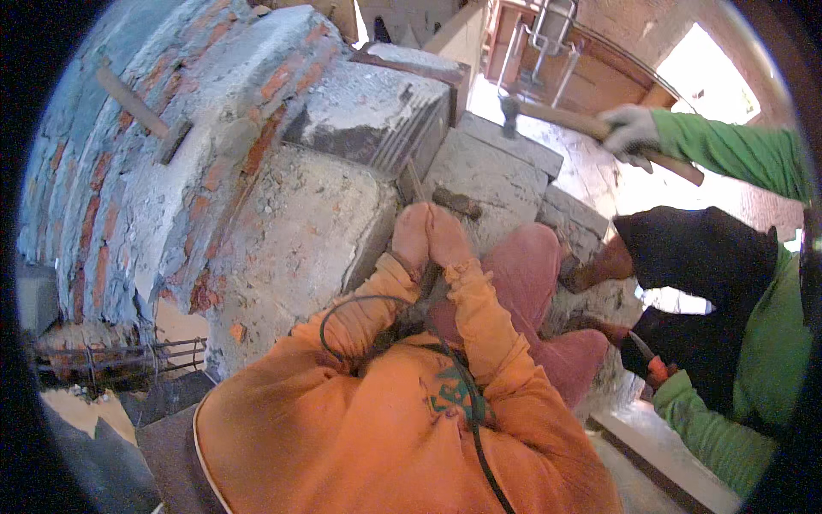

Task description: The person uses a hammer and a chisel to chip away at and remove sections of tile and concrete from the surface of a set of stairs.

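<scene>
My left hand (pixel 410 238) and my right hand (pixel 447 236) are pressed side by side at the middle of the view, both closed. A thin metal rod (pixel 415 178) sticks out between them, pointing away against the concrete blocks; its lower end is hidden in my grip. Just beyond my right hand, a dark elongated lump (pixel 456 203) lies on a grey block (pixel 488 167). Left of my hands is a rough, chipped concrete slab (pixel 300 218). A black cord (pixel 467 385) runs down over my orange shirt.
At the right, a co-worker in green sleeves raises a long-handled hammer (pixel 561 118) in a gloved hand and holds a red-handled pointed tool (pixel 648 355) in the other. Another hammer (pixel 133 101) rests on the brick masonry (pixel 197 111) at left. Rebar (pixel 128 351) shows at lower left.
</scene>
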The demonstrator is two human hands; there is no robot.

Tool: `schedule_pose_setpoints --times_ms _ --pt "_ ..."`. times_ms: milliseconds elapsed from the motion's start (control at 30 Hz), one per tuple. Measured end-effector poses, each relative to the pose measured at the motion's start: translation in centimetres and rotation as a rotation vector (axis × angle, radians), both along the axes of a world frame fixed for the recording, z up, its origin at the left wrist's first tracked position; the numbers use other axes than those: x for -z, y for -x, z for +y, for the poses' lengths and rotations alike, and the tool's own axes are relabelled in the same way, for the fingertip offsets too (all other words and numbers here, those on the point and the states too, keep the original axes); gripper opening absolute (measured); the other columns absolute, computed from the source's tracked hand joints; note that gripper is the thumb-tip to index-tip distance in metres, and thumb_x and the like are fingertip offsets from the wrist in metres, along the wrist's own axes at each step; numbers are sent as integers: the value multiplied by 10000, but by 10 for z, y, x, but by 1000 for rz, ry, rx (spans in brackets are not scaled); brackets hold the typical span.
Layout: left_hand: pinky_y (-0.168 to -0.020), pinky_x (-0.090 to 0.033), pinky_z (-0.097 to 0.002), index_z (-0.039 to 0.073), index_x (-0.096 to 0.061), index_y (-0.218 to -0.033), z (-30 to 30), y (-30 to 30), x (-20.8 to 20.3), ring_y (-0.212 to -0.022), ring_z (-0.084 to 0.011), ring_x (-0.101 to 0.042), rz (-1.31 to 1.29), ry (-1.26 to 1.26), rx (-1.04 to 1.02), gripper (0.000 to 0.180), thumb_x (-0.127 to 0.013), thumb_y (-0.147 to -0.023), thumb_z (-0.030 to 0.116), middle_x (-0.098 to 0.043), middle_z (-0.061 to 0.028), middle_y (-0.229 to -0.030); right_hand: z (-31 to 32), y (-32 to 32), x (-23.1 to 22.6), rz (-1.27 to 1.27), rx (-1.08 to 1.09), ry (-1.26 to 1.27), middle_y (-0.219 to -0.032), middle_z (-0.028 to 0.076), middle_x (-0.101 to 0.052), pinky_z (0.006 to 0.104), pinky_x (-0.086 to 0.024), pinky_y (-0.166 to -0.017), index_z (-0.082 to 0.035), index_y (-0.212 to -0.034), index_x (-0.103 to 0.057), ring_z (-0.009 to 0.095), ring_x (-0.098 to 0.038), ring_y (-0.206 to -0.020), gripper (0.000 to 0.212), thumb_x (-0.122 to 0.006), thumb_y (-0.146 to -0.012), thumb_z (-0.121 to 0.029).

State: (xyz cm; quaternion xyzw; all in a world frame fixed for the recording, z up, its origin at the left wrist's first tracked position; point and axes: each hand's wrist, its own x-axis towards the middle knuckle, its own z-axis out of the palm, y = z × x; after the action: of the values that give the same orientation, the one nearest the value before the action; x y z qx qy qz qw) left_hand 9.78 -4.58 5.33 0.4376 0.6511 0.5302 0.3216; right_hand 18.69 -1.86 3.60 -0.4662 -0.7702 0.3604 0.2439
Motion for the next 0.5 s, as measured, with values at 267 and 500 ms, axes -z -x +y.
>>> schedule_pose_setpoints --times_ms 267,500 --pt "-681 -403 -371 28 -537 -821 -22 -20 35 -723 -254 -475 5 -74 -16 282 -378 -934 231 -515 -131 -781 -10 -16 22 -17 -22 -57 -987 229 -625 508 -474 -776 -62 -1123 -550 406 -595 -914 345 -374 -941 -296" --pt "-662 -389 -324 19 -504 -831 -11 -15 20 -735 -165 -453 -259 -66 19 262 -420 -935 244 -497 -87 -765 -3 -17 27 57 -50 148 -1019 238 -586 472 -455 -794 -49 -1132 -538 415 -558 -941 306 -426 -922 -241"
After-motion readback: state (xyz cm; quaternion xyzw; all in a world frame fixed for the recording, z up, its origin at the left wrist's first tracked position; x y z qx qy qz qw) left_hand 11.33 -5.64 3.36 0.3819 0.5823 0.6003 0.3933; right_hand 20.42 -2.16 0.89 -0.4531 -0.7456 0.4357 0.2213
